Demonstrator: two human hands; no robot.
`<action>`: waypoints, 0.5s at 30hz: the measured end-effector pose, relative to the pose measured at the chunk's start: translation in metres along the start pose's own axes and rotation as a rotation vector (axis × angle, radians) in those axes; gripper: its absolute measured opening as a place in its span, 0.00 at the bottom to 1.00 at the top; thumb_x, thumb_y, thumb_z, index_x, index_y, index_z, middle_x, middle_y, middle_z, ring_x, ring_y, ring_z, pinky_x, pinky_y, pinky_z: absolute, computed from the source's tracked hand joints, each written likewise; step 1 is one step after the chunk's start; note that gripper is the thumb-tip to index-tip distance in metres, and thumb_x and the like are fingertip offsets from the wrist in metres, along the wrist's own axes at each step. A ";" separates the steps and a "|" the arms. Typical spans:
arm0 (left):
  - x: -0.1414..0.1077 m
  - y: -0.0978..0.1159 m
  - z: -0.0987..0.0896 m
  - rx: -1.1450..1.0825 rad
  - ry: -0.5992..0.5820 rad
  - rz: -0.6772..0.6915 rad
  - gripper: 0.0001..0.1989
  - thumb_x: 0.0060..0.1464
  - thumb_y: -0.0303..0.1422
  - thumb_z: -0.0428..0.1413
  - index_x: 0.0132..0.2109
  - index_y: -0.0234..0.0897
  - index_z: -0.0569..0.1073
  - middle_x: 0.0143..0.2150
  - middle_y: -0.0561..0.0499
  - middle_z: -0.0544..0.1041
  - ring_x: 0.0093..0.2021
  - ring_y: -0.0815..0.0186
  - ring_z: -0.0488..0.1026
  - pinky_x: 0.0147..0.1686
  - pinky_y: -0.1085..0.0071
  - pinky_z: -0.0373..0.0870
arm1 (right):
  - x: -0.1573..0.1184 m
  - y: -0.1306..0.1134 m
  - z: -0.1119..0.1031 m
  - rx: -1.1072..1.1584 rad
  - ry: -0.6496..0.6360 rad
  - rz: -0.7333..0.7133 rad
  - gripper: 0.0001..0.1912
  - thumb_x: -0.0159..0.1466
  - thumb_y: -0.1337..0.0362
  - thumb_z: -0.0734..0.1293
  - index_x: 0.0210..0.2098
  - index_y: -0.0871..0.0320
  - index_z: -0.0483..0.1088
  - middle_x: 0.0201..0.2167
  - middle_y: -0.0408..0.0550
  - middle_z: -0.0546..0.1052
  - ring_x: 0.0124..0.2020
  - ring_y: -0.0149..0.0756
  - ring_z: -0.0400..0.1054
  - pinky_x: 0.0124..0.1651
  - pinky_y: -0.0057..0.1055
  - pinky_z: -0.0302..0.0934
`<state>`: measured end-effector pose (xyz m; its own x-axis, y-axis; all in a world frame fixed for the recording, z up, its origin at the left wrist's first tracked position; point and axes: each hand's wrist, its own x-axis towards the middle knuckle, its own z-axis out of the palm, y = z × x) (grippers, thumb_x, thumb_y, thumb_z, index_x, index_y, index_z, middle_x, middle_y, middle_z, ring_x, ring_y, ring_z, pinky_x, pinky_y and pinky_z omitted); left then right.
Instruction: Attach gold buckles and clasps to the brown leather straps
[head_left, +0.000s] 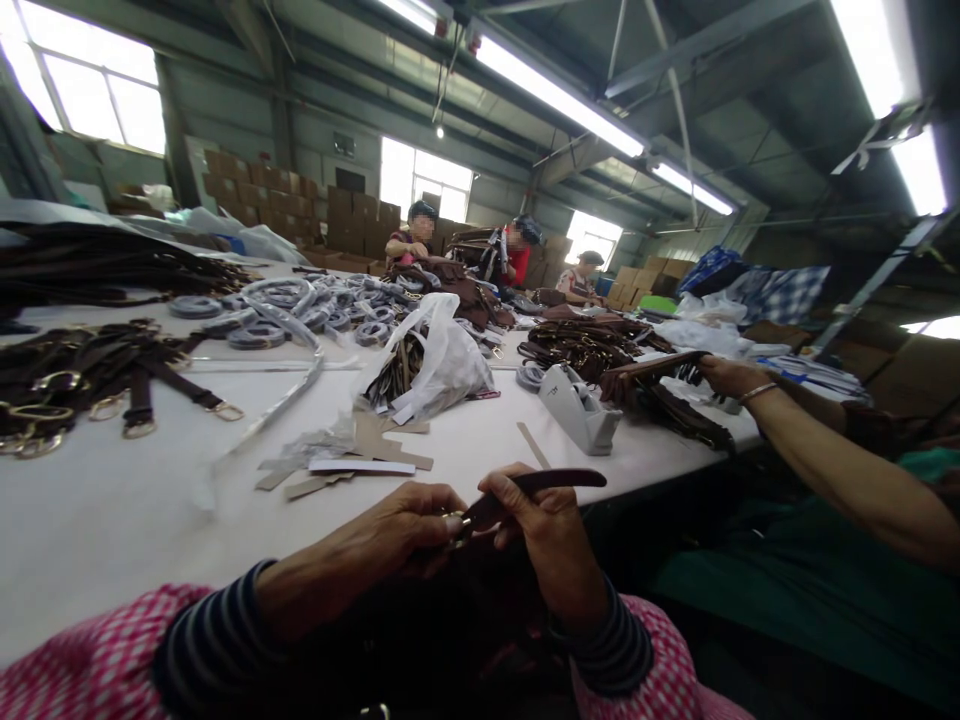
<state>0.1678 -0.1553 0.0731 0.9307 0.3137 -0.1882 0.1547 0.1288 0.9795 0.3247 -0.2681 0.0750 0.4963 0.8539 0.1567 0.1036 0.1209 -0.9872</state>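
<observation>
The left hand point(420, 525) is pinching a small gold-coloured metal buckle point(460, 528) between thumb and fingers, and the right hand point(536, 510) is gripping the dark brown leather strap point(555, 480) that is running from it, its rounded end pointing out to the right. Both hands are working close together just off the near edge of the white-covered table point(315, 530). On the table just beyond them, flat grey-brown strips point(322, 485) are lying with a white strip point(361, 467) and crumpled clear plastic point(319, 440). Farther back, a white plastic bag point(450, 365) is standing open around more strips, and a grey tape dispenser point(581, 410) is sitting to its right. Dark straps with gold-coloured metal hooks point(142, 385) are spreading over the table's left side, near coiled grey wrapped rings point(259, 333). At the right, a co-worker's hand point(731, 378) is holding a brown strap point(652, 368), while three people are sitting or leaning beyond the piles.
</observation>
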 end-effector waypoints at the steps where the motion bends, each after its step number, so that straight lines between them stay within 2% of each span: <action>1: 0.002 -0.002 0.000 0.005 0.017 -0.005 0.13 0.58 0.41 0.59 0.39 0.34 0.75 0.23 0.57 0.66 0.23 0.72 0.58 0.23 0.75 0.48 | 0.000 0.000 0.000 -0.030 -0.004 -0.015 0.16 0.63 0.51 0.73 0.33 0.59 0.78 0.21 0.46 0.80 0.17 0.29 0.67 0.21 0.23 0.57; 10: 0.009 -0.011 0.007 -0.071 0.152 0.013 0.19 0.54 0.46 0.60 0.40 0.33 0.73 0.22 0.57 0.66 0.22 0.73 0.57 0.23 0.76 0.46 | 0.003 -0.006 0.004 -0.319 -0.043 -0.272 0.13 0.70 0.58 0.66 0.32 0.57 0.77 0.24 0.44 0.79 0.26 0.34 0.74 0.26 0.25 0.61; 15: 0.013 -0.015 0.006 -0.060 0.178 0.026 0.24 0.51 0.51 0.60 0.42 0.34 0.73 0.18 0.58 0.65 0.19 0.73 0.54 0.21 0.76 0.45 | 0.006 -0.008 0.008 -0.400 -0.070 -0.306 0.14 0.71 0.59 0.65 0.32 0.57 0.76 0.24 0.43 0.79 0.26 0.33 0.74 0.29 0.25 0.61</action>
<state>0.1799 -0.1582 0.0561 0.8600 0.4782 -0.1779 0.1064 0.1728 0.9792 0.3196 -0.2595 0.0834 0.3347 0.8430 0.4211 0.5636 0.1791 -0.8064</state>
